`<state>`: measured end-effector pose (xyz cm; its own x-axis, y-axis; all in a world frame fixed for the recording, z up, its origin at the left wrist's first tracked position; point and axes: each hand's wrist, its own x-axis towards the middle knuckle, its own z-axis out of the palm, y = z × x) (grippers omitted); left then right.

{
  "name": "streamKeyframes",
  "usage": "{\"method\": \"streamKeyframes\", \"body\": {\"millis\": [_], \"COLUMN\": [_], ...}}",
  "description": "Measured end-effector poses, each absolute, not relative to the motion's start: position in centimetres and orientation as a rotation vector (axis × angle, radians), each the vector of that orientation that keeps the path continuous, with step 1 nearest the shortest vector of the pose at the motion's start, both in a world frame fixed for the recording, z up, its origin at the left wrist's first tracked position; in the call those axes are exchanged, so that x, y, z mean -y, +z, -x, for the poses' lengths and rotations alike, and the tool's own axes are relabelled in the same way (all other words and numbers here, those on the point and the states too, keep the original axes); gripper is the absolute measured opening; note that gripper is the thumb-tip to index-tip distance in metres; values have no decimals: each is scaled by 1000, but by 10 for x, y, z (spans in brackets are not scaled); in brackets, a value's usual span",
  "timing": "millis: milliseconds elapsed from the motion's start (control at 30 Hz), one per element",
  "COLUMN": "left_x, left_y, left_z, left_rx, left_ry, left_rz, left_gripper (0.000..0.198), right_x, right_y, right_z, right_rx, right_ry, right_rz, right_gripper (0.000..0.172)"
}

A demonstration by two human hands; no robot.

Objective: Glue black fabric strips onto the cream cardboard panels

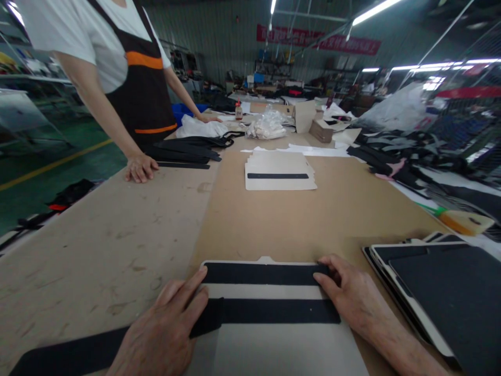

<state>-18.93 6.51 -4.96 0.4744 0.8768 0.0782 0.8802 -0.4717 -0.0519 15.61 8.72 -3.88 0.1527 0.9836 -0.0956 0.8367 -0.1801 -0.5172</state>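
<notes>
A pale board (289, 347) lies at the near edge of the table, with one black strip (260, 274) along its far edge and another black strip (282, 312) across it lower down. My left hand (168, 324) rests at the board's left side, fingertips on the end of the upper strip; a long black piece (74, 352) runs under this hand. At the far right corner, my right hand (348, 292) pinches the board's edge and the strip's end between thumb and fingers.
Black-covered boards (450, 292) are stacked at the right. Pale boards with a black strip (279, 183) lie farther ahead. A person in an apron stands at the left, one hand (141, 167) on the table. Black strips (183, 149), plastic bags and cardboard lie beyond.
</notes>
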Motion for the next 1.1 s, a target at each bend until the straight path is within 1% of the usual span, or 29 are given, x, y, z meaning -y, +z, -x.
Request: {"method": "streamKeyframes", "body": {"millis": [133, 200, 267, 333, 400, 433, 467, 567, 600, 667, 867, 1000, 1100], "left_x": [-66, -66, -66, -67, -69, -70, -71, -77, -79, -81, -82, -81, -76], "left_y": [-51, -51, -50, -46, -38, -33, -27, -11, -6, -2, -10, -21, -34], "left_z": [189, 189, 189, 186, 181, 177, 172, 152, 145, 133, 134, 162, 191], "left_rx": [1588, 1574, 1599, 1650, 1687, 1688, 1678, 1608, 1580, 1535, 1547, 1597, 1581], "left_ry": [-73, -45, 12, 87, 154, 190, 234, 368, 397, 421, 306, 260, 159], "left_rz": [2620, 2625, 2618, 2604, 2596, 2596, 2595, 2582, 2579, 2574, 2527, 2517, 2556], "left_gripper": [56, 56, 56, 60, 69, 74, 79, 83, 82, 81, 70, 68, 64], "right_x": [-88, -88, -87, -85, -82, -81, -80, -78, -77, -78, -74, -62, -50], "right_y": [-41, -42, -43, -41, -37, -33, -30, -20, -17, -14, -17, -25, -28], "right_z": [-157, -158, -159, -157, -150, -145, -138, -116, -109, -98, -104, -146, -179], "right_rx": [1814, 1882, 1951, 2040, 2213, 2325, 2437, 2683, 2734, 2819, 2796, 2639, 2503], "right_ry": [564, 483, 346, 220, 146, 114, 76, -67, -103, -149, -184, -177, -139], "right_rz": [2102, 2081, 2088, 2112, 2112, 2103, 2093, 2033, 1999, 1925, 1881, 1993, 2079], "right_gripper": [25, 21, 21, 23, 23, 28, 37, 70, 77, 83, 77, 67, 56]}}
